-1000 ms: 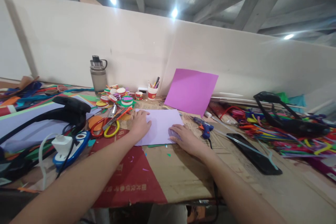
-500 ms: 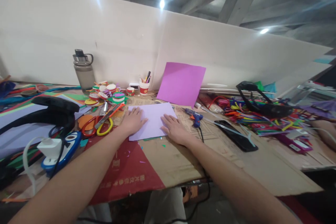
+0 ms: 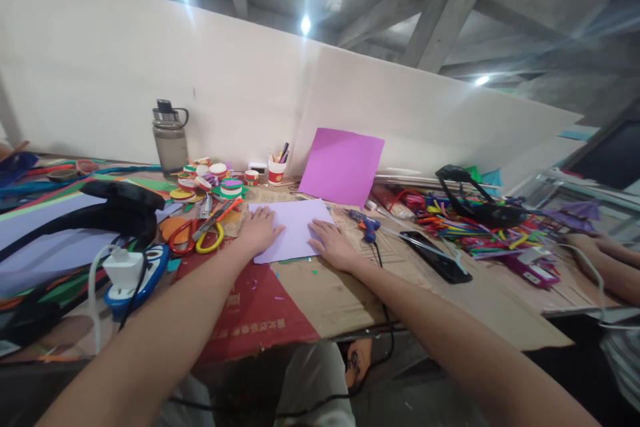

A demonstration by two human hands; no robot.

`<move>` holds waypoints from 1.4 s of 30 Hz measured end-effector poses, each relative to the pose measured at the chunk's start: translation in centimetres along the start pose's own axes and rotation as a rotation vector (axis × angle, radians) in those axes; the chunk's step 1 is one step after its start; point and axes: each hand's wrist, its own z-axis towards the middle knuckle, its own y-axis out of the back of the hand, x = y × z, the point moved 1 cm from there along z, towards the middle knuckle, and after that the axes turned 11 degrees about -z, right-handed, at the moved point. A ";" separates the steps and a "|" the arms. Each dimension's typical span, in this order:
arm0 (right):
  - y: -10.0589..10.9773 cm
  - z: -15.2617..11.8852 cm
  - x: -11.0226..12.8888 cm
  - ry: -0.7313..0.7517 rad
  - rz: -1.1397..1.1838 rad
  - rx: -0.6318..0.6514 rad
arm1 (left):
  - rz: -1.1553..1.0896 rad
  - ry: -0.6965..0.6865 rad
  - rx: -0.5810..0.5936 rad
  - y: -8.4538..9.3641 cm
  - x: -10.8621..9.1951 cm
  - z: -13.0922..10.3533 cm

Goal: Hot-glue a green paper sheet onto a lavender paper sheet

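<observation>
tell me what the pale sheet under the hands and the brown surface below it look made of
The lilac sheet, pressed flat by the left hand and right hand, looks like thin matte craft paper. The table cover looks like flattened corrugated cardboard: dull brown, creased, with printed red panels.

A pale lilac rectangular paper sheet [image 3: 293, 228] lies flat on the cardboard-covered table [image 3: 330, 293], its near corners under both hands.

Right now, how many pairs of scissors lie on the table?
2: red-handled scissors and yellow-handled scissors, side by side just beyond the left hand, which presses the lilac paper. More may hide under the clutter.
</observation>
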 end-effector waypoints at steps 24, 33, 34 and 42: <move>-0.4 0.2 -0.2 0.015 0.014 -0.026 | -0.077 -0.007 -0.038 0.3 -0.1 -0.2; -0.9 0.4 -0.5 0.045 -0.012 -0.061 | -0.072 -0.007 -0.022 0.3 0.0 -0.1; -0.9 0.4 -0.5 0.041 -0.016 -0.056 | -0.072 -0.001 -0.025 0.4 -0.1 -0.2; -0.5 0.3 -0.3 0.016 -0.020 -0.047 | -0.054 -0.116 -0.052 0.9 -1.8 -0.7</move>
